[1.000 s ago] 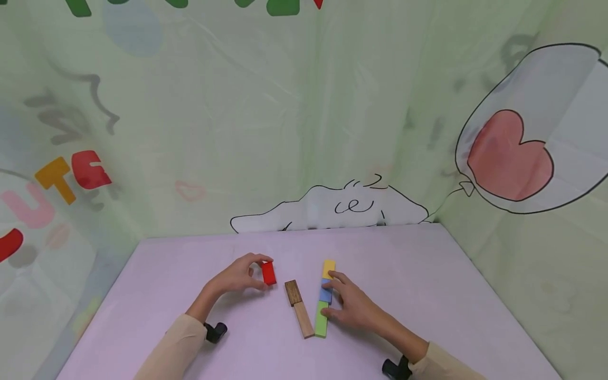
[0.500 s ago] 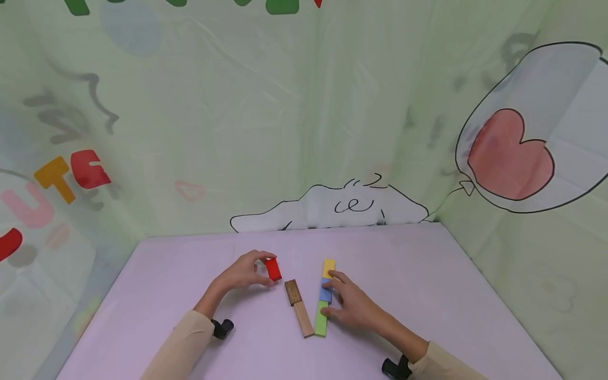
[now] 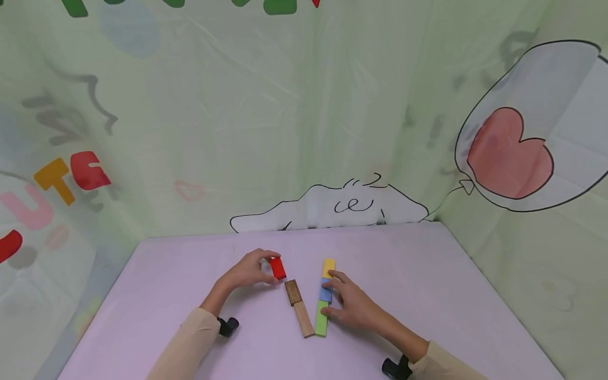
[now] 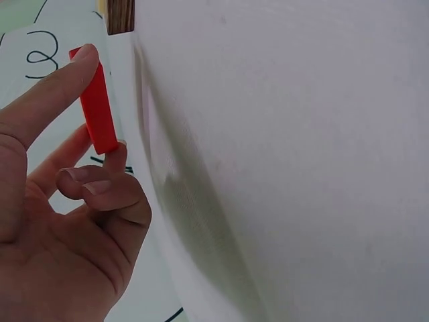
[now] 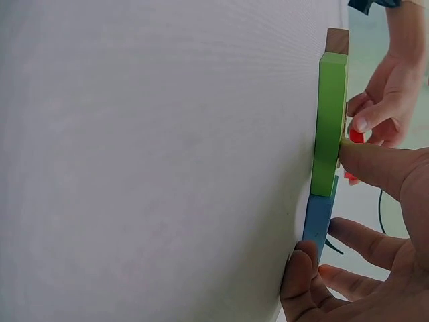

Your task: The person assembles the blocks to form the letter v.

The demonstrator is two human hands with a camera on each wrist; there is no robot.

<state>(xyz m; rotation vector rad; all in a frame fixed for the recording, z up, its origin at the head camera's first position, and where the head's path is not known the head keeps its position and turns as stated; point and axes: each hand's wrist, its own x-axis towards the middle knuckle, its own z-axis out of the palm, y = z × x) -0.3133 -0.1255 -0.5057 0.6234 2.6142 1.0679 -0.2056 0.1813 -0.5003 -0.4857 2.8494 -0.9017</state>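
My left hand (image 3: 248,272) pinches a small red block (image 3: 278,268) between thumb and fingertips; the left wrist view shows the red block (image 4: 99,111) held at its two ends. Just below it, toward me, lie a dark brown wooden block (image 3: 293,293) and a light wooden block (image 3: 304,319), end to end in a slanting row. A second row has a yellow block (image 3: 329,265), a blue block (image 3: 325,293) and a green block (image 3: 321,324). Over this row my right hand (image 3: 356,304) rests spread, thumb on the green block (image 5: 328,124), fingers at the blue and yellow ones.
The blocks lie on a pale lilac table (image 3: 418,274). The two rows nearly meet at their near ends, forming a narrow V. Behind the table hangs a pale green printed curtain (image 3: 266,132). Each wrist wears a small black camera (image 3: 229,326).
My left hand has moved right and slightly away from me with the red block, which is now close to the dark brown block's far end. My right hand and the other blocks stay put.
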